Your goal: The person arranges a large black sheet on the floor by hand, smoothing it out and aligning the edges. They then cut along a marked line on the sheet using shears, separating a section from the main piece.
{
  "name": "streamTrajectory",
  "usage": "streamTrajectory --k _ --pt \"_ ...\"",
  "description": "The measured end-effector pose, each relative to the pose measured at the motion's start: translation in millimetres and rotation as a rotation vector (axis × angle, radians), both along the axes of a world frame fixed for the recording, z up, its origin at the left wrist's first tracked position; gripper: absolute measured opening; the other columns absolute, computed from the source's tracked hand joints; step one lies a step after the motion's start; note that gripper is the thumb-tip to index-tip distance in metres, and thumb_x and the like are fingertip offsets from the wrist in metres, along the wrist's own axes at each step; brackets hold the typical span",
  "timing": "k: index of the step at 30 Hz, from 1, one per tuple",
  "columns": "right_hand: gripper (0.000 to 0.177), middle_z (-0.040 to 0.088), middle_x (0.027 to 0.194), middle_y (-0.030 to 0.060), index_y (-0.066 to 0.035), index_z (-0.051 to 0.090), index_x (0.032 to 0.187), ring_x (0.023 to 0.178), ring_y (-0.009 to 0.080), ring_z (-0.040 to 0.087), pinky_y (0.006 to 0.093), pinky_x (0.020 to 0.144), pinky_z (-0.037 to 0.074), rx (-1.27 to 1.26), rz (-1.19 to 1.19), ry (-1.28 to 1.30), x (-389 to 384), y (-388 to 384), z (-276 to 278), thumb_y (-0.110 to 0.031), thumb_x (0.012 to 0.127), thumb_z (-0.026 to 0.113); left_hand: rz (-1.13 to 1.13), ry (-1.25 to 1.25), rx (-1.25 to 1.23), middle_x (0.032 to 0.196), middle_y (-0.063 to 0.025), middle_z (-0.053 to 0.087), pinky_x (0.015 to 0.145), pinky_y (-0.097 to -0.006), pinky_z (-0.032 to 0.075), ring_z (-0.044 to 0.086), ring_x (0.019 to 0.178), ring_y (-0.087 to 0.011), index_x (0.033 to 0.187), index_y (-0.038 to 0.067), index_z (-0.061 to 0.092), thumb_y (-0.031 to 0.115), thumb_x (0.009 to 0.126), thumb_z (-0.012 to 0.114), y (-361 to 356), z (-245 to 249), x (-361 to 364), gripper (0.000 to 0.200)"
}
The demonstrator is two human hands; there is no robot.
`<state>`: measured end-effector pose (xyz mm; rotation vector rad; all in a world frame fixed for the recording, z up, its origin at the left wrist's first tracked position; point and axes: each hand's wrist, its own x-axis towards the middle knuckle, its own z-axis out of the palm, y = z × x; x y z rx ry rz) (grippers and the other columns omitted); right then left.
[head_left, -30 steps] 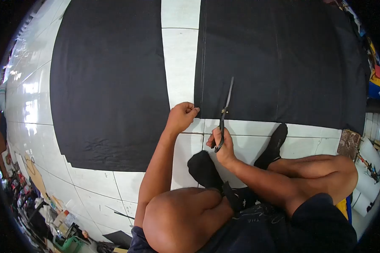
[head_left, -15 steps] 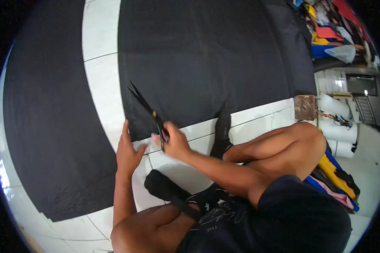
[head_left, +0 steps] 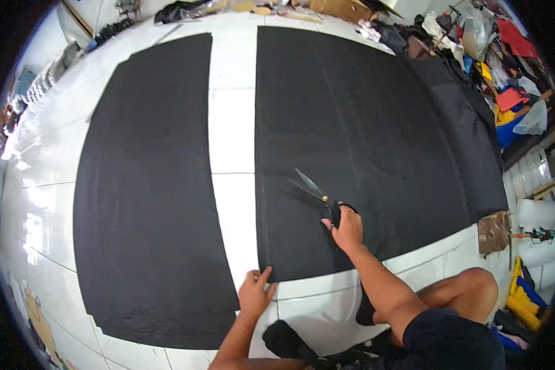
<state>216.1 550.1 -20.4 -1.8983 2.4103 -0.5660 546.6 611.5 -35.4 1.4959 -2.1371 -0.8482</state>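
In my right hand (head_left: 346, 229) is a pair of scissors (head_left: 314, 187) with black handles. Its blades are spread apart and point up and left, over the right-hand piece of black fabric (head_left: 345, 123). My left hand (head_left: 256, 294) is at the lower left corner of that same piece, thumb and forefinger apart, fingertips touching the fabric by its edge. Left of a strip of white tile lies a second black fabric piece (head_left: 148, 185), flat on the floor.
White floor tiles (head_left: 233, 129) show between the two pieces. A brown block (head_left: 494, 233) sits at the fabric's lower right corner. Heaped coloured scraps (head_left: 512, 98) fill the upper right, with white rolls (head_left: 539, 213) below. My socked foot (head_left: 283, 338) rests near the fabric's front edge.
The view has shifted back, showing more floor. My right hand with the scissors has moved right, away from my left hand. My left fingers have come onto the fabric's corner.
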Motion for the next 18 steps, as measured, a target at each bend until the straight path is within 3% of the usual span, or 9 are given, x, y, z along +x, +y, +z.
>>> streamTrajectory --k 7,18 --pt "0.066 0.062 0.117 0.0220 0.004 0.052 0.122 0.112 0.0365 0.058 0.0442 0.095 0.043 0.032 -0.043 0.041 -19.8 -83.3 -8.2 -0.047 0.084 0.071 0.010 0.003 -0.057 0.106 -0.0137 0.058 0.069 -0.0387 0.053 0.064 0.084 -0.0290 0.124 0.014 0.065 0.028 0.075 0.081 2.3 0.7 -4.1 0.053" --pt "0.062 0.063 0.114 0.0198 0.001 0.051 0.121 0.112 0.0344 0.058 0.0441 0.096 0.042 0.145 -0.159 0.008 -15.1 -93.3 -9.1 -0.047 0.086 0.070 0.005 -0.070 -0.084 0.101 -0.0134 0.058 0.064 -0.0375 0.052 0.062 0.078 -0.0286 0.121 0.013 0.068 0.030 0.077 0.079 1.3 -3.8 -9.5 0.049"
